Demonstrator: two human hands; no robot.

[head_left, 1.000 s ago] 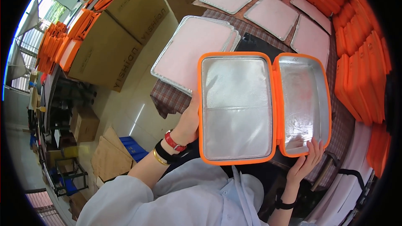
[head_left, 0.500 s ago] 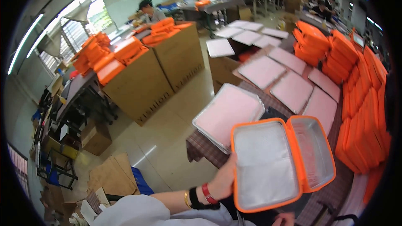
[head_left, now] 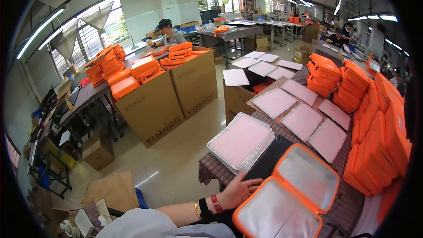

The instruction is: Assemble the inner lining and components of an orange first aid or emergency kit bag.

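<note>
An orange insulated bag (head_left: 278, 209) with a silver lining lies unzipped in front of me, its lid spread back to the upper right. My left hand (head_left: 238, 192) is at the bag's upper left edge, fingers stretched out and thumb apart. Nothing is held in it, and I cannot tell whether the fingertips touch the bag. Just beyond the hand is a stack of pink panels (head_left: 240, 141) with silvery edges. A dark flat item (head_left: 269, 155) lies between that stack and the bag. My right hand does not show.
More pink panels (head_left: 302, 121) are spread over the table to the far right. Tall stacks of orange bags (head_left: 374, 141) line its right side. Large cardboard boxes (head_left: 152, 110) topped with orange bags stand at left. A person (head_left: 169, 35) sits behind them.
The bag has come down and turned, its lid now tilting up and right. My left hand has let go of its edge. My right hand has gone out of view, and the view has tilted up.
</note>
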